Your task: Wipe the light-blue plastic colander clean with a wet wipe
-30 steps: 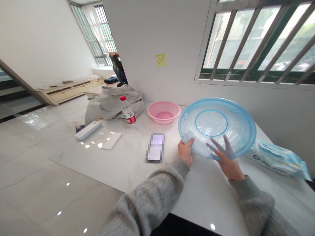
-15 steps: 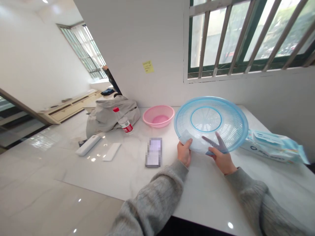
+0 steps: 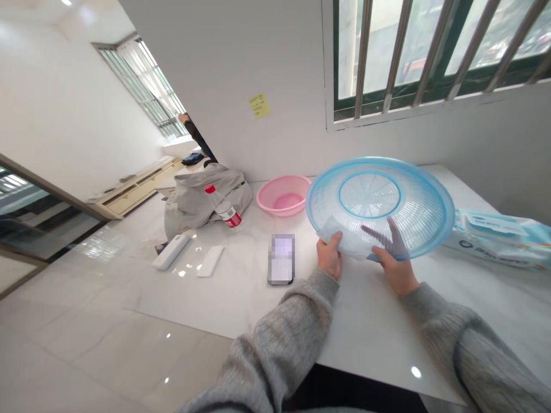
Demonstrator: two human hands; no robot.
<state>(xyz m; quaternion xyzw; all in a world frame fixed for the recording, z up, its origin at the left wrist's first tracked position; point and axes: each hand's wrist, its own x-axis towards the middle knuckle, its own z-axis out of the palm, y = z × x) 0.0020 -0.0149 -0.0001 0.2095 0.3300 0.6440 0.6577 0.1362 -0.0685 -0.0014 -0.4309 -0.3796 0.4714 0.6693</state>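
Observation:
A wide blue plastic colander (image 3: 370, 194) is held tilted above the white table, its slotted inside facing me. My left hand (image 3: 329, 257) is closed at its near left rim, pinching a thin white wipe (image 3: 349, 240) that lies against the colander's side. At the near right, my right hand (image 3: 398, 274) grips the rim, thumb on the near side. Its other fingers show dimly through the slotted wall. To the right lies a light-blue pack of wipes (image 3: 501, 238), partly behind the colander.
Left of the colander stands a pink basin (image 3: 284, 195). A phone (image 3: 281, 260), a white flat box (image 3: 210, 261), a white oblong device (image 3: 172, 252), a red-capped bottle (image 3: 222, 207) and a grey bag (image 3: 202, 192) are on the table (image 3: 379, 332). A barred window is behind.
The view has shifted slightly, so most things appear moved right and up. Both hands keep their hold on the colander's near edge, and the wipe stays at my left hand.

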